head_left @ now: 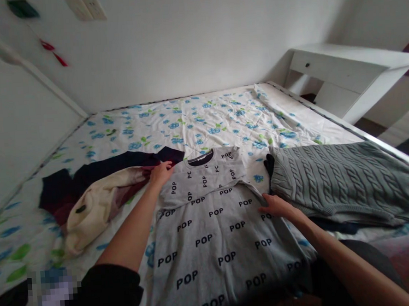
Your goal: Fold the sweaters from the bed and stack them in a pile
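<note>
My two hands work one grey shirt [213,245] printed with the word POP, spread flat across the near part of a bed sheet [202,116] patterned with blue flowers. My right hand [277,206] lies on the shirt's right edge where the top section folds over, fingers stretched flat and pressing the cloth, gripping nothing. Farther up, my left hand [161,172] sits at the shirt's left shoulder, fingers curled onto the folded sleeve edge; whether they pinch the fabric I cannot tell. The shirt's dark collar [200,158] faces the far wall. Just right of the shirt lies one grey cable-knit sweater [341,181], its near corner almost touching my right hand. Left of the shirt, one loose heap holds a cream garment [100,201] and a dark navy garment [115,165], touching the shirt near my left hand. Beyond the shirt, the sheet runs bare to the wall. Far right of the shirt, past the bed's edge, stands one white desk [345,70].
</note>
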Available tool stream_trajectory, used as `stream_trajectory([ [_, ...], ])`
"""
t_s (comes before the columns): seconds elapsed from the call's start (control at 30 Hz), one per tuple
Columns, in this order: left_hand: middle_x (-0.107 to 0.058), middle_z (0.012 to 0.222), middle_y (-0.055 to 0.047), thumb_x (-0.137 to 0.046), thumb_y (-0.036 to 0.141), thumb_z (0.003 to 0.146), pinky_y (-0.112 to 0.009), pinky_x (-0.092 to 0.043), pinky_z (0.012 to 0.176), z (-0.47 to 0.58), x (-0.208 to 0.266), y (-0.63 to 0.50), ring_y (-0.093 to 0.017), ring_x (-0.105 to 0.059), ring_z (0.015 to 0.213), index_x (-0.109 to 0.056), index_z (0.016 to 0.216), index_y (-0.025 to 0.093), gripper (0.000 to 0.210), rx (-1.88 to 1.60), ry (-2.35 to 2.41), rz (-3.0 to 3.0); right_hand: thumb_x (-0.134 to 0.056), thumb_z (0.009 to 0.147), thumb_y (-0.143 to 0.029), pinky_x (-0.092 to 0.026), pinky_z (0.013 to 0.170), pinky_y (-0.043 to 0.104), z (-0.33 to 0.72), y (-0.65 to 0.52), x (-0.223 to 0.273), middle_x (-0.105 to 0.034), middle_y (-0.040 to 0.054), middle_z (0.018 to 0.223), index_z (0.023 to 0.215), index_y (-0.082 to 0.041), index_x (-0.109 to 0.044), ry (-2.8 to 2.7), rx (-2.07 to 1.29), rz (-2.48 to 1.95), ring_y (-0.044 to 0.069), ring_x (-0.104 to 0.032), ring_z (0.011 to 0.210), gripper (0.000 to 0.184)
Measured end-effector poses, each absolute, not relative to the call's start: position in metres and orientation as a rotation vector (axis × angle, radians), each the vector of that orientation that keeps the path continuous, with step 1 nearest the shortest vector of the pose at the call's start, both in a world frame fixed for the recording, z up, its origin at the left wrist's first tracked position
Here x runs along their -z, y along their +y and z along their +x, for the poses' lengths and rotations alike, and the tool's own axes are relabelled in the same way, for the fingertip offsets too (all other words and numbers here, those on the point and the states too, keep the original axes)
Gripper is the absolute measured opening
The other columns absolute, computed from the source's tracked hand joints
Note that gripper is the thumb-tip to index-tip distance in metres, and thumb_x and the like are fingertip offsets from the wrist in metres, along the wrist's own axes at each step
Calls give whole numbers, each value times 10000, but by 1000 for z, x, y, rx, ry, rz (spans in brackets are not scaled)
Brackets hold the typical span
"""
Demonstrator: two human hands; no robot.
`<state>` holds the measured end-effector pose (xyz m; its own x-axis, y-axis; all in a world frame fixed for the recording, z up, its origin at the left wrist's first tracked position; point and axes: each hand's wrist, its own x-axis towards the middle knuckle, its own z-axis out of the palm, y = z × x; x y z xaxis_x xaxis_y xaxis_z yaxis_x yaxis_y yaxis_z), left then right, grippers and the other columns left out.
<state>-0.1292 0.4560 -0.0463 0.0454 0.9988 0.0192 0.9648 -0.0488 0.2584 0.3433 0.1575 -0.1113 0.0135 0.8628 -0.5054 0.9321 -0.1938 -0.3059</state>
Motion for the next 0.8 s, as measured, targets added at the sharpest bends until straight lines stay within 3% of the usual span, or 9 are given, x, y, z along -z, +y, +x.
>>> stream_trajectory([
  [0.1, -790, 1497, -200, -750, 436, 977, -474, -563, 1129, -109, 68, 484, -418, -736, 1370, -796, 1475, 207, 550, -90, 2063, 2130, -745, 1053, -446, -554, 948, 315, 345, 160, 116, -838, 208, 1284, 1435, -119, -694, 1914, 963, 2140, 335, -809, 1232, 506],
  [0.2, -803, 1443, -240, -783, 422, 944, -509, -581, 1086, -105, 82, 504, -454, -746, 1319, -871, 1312, 216, 431, 5, 2100, 2108, -742, 1030, -359, -554, 979, 322, 346, 162, 116, -832, 201, 1312, 1455, -134, -691, 1909, 960, 2149, 332, -801, 1254, 483],
  [0.3, -833, 1362, -222, -751, 419, 973, -499, -594, 1043, -108, 76, 526, -432, -765, 1246, -885, 1231, 238, 342, -111, 2188, 2074, -694, 1019, -256, -564, 1019, 330, 349, 164, 115, -817, 221, 1353, 1397, -128, -743, 1844, 915, 2149, 329, -792, 1294, 402],
  [0.47, -832, 1353, -189, -734, 433, 1010, -500, -573, 1090, -106, 48, 563, -384, -742, 1236, -838, 1301, 211, 381, -379, 2312, 2066, -664, 1025, -271, -599, 986, 372, 362, 166, 115, -829, 243, 1288, 1265, -118, -821, 1682, 873, 2179, 360, -821, 1228, 325],
  [0.63, -792, 1351, -193, -681, 269, 1011, -470, -539, 1148, -95, 57, 551, -351, -714, 1259, -804, 1328, 162, 357, -411, 2128, 2188, -714, 993, -230, -587, 1001, 375, 366, 166, 115, -845, 231, 1248, 1205, -146, -860, 1706, 906, 2199, 366, -819, 1207, 271],
  [0.7, -741, 1424, -198, -679, 226, 977, -449, -537, 1157, -92, 68, 531, -350, -696, 1298, -778, 1386, 167, 424, -450, 2058, 2227, -751, 999, -285, -579, 1040, 374, 362, 166, 112, -838, 212, 1277, 1342, -148, -824, 1808, 943, 2226, 358, -803, 1234, 376],
  [0.8, -686, 1498, -203, -682, 265, 977, -447, -490, 1247, -94, 81, 487, -355, -639, 1410, -745, 1423, 156, 464, -520, 1913, 2314, -740, 1030, -324, -540, 1160, 373, 355, 169, 105, -778, 154, 1447, 1647, -213, -636, 2083, 929, 2308, 309, -748, 1339, 636],
])
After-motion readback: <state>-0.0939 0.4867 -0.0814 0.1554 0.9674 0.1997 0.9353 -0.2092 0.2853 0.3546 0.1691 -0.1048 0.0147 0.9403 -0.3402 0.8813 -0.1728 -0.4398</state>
